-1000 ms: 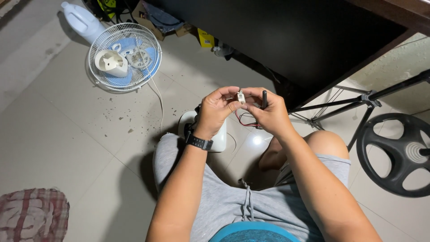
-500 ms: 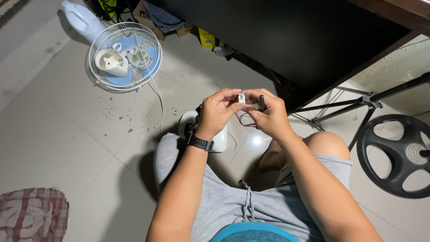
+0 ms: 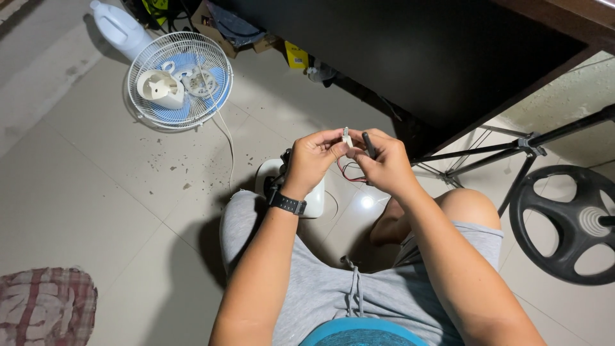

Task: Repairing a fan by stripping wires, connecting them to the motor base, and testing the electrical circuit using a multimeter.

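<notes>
A: What have you got in your hands?

B: Your left hand (image 3: 315,157) pinches a small white plastic part (image 3: 346,138) between thumb and fingertips, held up over your lap. Thin red and black wires (image 3: 349,173) loop down beneath it, between your two hands.

A: And the other one?

B: Your right hand (image 3: 384,160) is closed around a slim dark tool (image 3: 368,144), its tip standing up just beside the white part. I cannot tell what kind of tool it is.

A: What lies around you?

B: A white fan base (image 3: 314,195) sits on the tiled floor (image 3: 96,192) under your left wrist, which wears a black watch (image 3: 286,204). A fan guard (image 3: 179,80) with loose parts in it lies well apart, up left, near a white jug (image 3: 118,27). A black wheel (image 3: 567,224) stands at your right.
</notes>
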